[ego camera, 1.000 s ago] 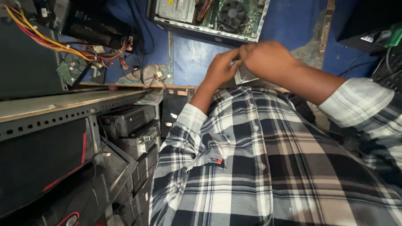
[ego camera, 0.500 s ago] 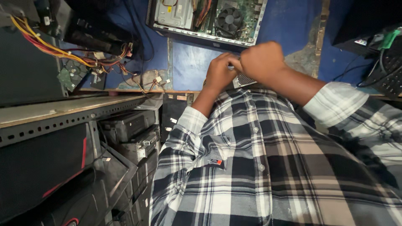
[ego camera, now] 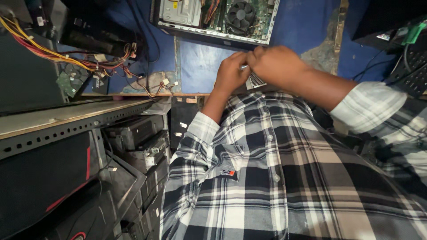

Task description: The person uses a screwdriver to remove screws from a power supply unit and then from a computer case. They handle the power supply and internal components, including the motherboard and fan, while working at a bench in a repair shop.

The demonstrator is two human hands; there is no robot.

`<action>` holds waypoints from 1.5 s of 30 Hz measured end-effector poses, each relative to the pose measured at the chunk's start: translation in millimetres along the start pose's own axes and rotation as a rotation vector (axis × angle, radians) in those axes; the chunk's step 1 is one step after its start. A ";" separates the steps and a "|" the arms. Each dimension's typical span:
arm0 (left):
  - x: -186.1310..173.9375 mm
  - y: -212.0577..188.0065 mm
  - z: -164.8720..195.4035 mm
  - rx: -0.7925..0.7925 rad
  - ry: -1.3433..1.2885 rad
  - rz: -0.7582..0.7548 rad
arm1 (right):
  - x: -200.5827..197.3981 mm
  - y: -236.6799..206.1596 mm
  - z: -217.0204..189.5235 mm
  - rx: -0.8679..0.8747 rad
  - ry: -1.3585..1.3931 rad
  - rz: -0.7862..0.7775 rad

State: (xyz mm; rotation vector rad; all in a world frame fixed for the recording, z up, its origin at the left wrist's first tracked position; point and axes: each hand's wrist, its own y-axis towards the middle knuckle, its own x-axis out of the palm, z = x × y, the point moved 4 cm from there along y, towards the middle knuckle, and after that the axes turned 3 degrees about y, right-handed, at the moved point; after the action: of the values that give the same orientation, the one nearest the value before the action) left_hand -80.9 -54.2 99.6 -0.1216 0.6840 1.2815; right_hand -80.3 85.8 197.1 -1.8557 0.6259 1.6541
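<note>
Head view is showing the left hand [ego camera: 231, 71] and right hand [ego camera: 278, 66] meeting, fingers curling around a small perforated metal part [ego camera: 255, 81] lying under them.

Bare blue table [ego camera: 200, 66] lies open just left of the left hand [ego camera: 231, 73] and beyond the right hand [ego camera: 275, 66]. An open computer case [ego camera: 213, 20] blocks the far side, tangled wires [ego camera: 89, 62] crowd the left, and a keyboard [ego camera: 411, 73] bounds the right.
</note>
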 end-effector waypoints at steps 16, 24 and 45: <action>4.3 -9.7 12.9 -0.123 -0.066 -0.038 | -3.6 -5.1 -8.2 0.087 0.112 -0.048; 22.1 -6.5 10.8 -0.009 0.027 -0.075 | 13.8 -24.8 0.3 -0.050 0.093 0.162; 45.7 -16.6 -44.3 -0.114 0.241 -0.217 | 23.0 1.3 11.2 0.055 0.043 0.004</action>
State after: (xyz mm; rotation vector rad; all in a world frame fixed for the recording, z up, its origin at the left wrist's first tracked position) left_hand -78.2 -40.9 35.3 -0.4376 0.7802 1.1062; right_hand -86.4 93.1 173.4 -1.8558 0.6865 1.5871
